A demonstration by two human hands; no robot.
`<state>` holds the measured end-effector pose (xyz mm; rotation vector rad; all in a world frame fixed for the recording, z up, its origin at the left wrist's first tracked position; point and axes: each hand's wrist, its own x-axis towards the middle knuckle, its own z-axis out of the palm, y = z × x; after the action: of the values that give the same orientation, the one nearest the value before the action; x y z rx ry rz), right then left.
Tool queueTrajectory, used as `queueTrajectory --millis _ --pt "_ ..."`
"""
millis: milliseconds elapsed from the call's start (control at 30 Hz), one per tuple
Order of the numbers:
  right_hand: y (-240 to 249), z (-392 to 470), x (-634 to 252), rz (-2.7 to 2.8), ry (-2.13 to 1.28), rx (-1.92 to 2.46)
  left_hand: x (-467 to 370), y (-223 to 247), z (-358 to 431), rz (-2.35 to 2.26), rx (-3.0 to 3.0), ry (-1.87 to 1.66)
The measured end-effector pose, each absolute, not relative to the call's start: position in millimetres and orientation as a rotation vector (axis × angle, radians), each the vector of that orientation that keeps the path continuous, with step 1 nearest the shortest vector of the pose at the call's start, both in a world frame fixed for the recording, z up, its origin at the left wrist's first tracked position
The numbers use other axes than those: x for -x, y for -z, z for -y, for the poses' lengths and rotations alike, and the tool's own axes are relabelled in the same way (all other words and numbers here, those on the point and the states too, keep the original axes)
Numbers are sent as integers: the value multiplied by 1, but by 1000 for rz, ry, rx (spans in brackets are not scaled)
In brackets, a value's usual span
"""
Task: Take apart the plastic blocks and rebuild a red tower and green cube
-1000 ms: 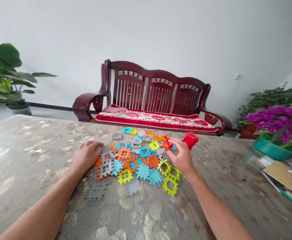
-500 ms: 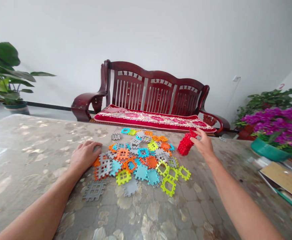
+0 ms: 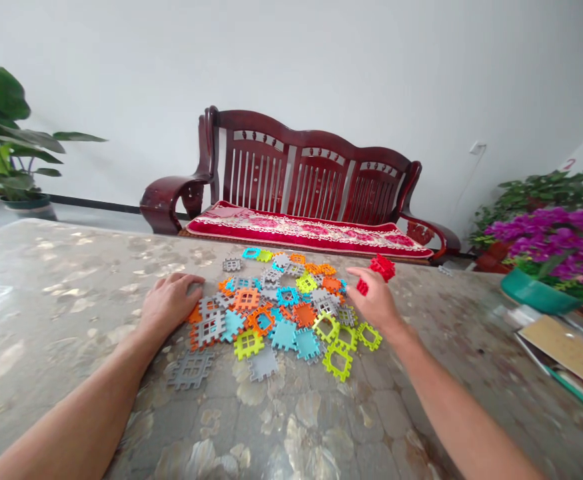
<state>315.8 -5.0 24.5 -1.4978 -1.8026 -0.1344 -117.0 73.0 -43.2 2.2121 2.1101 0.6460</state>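
Note:
A pile of toothed plastic building panels [image 3: 284, 333] in grey, orange, blue and lime green lies spread on the table; some have window-like openings. My left hand [image 3: 170, 303] rests on the tabletop at the pile's left edge, fingers loosely bent and empty, close to an orange panel. At the pile's right side hovers my right hand [image 3: 378, 303], thumb and forefinger apart and pointing left, with nothing seen between the tips. Behind it stand red toothed panels [image 3: 382, 266], stacked together and partly hidden by this hand.
The patterned tabletop [image 3: 251, 433] reaches around the pile. At the right are a teal pot [image 3: 538, 293] of purple flowers and a brown folder or board [image 3: 571, 353] on a stack. Beyond the table is a dark red wooden bench [image 3: 316, 173] with a red cover.
My right hand has left the top of the red stack and moved left and nearer, toward the pile. My left hand stays in place. The view has tilted slightly.

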Motion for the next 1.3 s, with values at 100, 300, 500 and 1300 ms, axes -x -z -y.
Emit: queueTrajectory --millis 100,300,500,1300 --pt "-7 4 -287 1983 -27 1573 116 41 -72 -2121 -2223 -606" --pt "4 8 -259 2135 -22 1733 114 40 -70 -2124 -2218 -614" --pt "9 6 -241 2085 -85 1616 112 37 -67 -2121 -2229 -596" --pt "18 -131 -225 2191 -147 1743 111 41 -71 -2083 -2214 -621"
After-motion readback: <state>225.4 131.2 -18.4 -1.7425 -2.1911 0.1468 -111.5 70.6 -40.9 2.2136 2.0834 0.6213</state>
